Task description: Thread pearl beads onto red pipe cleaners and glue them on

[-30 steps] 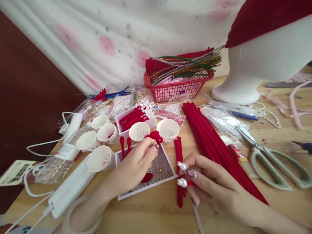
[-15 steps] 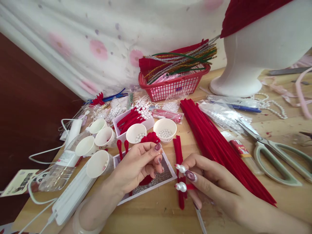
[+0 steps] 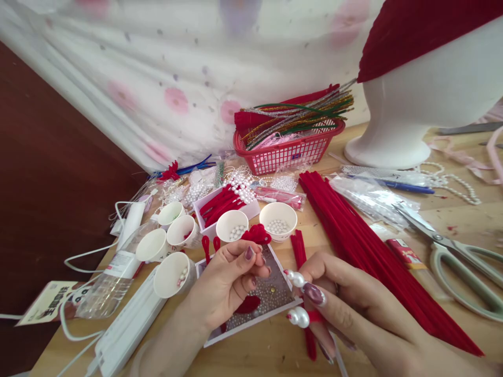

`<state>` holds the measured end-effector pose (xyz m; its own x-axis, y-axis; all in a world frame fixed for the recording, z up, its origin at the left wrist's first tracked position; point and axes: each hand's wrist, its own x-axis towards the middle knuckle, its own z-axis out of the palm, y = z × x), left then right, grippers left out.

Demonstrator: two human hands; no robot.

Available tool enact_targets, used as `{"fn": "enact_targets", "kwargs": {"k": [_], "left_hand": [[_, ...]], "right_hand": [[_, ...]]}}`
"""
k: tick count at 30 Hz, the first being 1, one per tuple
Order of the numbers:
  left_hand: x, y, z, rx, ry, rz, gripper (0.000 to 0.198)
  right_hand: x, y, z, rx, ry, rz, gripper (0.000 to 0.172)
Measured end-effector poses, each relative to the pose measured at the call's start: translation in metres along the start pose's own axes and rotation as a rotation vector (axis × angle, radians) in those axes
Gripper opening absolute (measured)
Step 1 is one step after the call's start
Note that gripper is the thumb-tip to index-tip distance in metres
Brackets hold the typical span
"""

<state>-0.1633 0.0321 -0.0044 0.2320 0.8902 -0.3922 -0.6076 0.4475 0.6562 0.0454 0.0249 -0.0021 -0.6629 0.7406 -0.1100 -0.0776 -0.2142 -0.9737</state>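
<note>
My right hand (image 3: 353, 314) is closed around red pipe cleaners tipped with white pearl beads. The upper pearl beads (image 3: 294, 278) sit at the thumb and index finger, with a small red tip poking out. A lower bead pair (image 3: 298, 317) hangs on a red stem running behind the thumb. To the left, my left hand (image 3: 231, 283) has its thumb and index finger pinched together; anything between them is too small to make out. Below that hand lies a shallow white tray (image 3: 257, 324) of tiny beads, with red fuzzy pieces in it.
Paper cups (image 3: 278, 220) with beads stand behind the tray. Long red pipe cleaners (image 3: 365, 246) and scissors (image 3: 444, 246) lie right. A red basket (image 3: 291, 154) and a white mannequin head (image 3: 396, 125) stand behind. A power strip (image 3: 128, 319) and bottle (image 3: 113, 277) are left.
The camera view has shifted, so the table things appear lower and farther right. My left hand has moved slightly left relative to the tray. My right hand keeps its hold on the beaded pipe cleaners.
</note>
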Motion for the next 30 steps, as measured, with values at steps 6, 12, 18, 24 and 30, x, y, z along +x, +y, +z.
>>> {"fn": "enact_targets", "kwargs": {"k": [6, 12, 18, 24, 30], "left_hand": [[-0.003, -0.003, 0.001, 0.010, 0.005, 0.005, 0.026], [-0.006, -0.005, 0.000, 0.029, -0.001, 0.027, 0.025], [-0.006, -0.003, 0.000, 0.053, 0.009, 0.018, 0.031], [-0.007, -0.004, -0.003, 0.081, -0.066, 0.050, 0.026], [-0.006, -0.004, 0.000, 0.132, -0.056, 0.064, 0.023]], "right_hand": [[0.000, 0.004, 0.009, -0.076, 0.060, -0.017, 0.037], [0.001, 0.000, 0.015, -0.120, 0.098, -0.091, 0.034], [0.002, 0.004, 0.020, -0.104, 0.157, -0.158, 0.034], [0.002, 0.015, 0.018, -0.068, 0.103, -0.246, 0.024], [0.005, 0.014, 0.015, -0.091, 0.093, -0.253, 0.026]]}}
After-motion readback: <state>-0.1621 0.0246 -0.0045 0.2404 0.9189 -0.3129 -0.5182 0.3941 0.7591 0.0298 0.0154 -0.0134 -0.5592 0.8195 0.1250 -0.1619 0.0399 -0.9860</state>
